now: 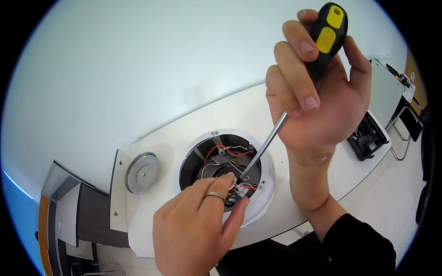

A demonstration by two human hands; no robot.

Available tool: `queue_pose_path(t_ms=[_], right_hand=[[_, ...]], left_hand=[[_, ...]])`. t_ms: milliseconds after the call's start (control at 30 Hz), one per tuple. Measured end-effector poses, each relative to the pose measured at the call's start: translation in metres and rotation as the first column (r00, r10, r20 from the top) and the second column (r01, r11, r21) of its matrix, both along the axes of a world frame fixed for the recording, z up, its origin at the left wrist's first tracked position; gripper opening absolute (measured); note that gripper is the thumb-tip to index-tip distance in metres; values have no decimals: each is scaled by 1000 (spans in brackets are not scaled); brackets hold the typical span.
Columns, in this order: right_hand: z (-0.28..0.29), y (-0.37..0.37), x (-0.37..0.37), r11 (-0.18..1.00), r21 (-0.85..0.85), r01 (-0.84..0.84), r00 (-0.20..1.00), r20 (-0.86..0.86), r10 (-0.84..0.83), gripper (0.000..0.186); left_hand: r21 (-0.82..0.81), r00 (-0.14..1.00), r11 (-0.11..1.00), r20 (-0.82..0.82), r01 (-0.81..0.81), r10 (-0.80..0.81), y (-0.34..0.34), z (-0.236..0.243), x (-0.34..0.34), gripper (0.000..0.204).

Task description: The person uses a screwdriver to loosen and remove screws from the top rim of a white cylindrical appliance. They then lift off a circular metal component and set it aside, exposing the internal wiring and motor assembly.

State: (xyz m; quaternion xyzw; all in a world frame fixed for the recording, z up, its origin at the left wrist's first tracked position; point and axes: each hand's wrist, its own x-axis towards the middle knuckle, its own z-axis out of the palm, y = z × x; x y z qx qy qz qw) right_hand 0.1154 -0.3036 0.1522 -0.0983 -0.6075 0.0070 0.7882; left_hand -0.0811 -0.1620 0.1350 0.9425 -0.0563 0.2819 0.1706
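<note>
A round white appliance housing [269, 172] stands open side up on the table, with wires and metal parts inside. My right hand [317, 103] is raised above it, palm showing, fingers wrapped round the black and yellow handle of a screwdriver [327, 39]. The screwdriver's steel shaft slants down into the housing. Its tip meets a small dark part beside the fingertips of my left hand [193, 223], which wears a ring. That hand reaches over the near rim, thumb and fingers closing around small parts I cannot make out. A red wire [220, 146] arches across the interior.
Left of the housing, a round grey metal disc [142, 172] leans near a white panel [119, 188]. A black tool case [367, 137] lies at the table's right end. The white table [154, 230] meets a pale wall behind. Further right is a metal-framed chair [405, 133].
</note>
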Motion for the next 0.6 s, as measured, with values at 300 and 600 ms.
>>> queue_pose_path(t_ms=[300, 600], right_hand=[[-5, -2, -8, 998, 64, 29, 964, -266, -11, 48], [8, 13, -6, 941, -239, -239, 968, 16, 250, 55]], left_hand=[[-25, 991, 999, -126, 29, -32, 38, 2, 14, 11], [-259, 776, 875, -603, -409, 184, 174, -17, 63, 22]])
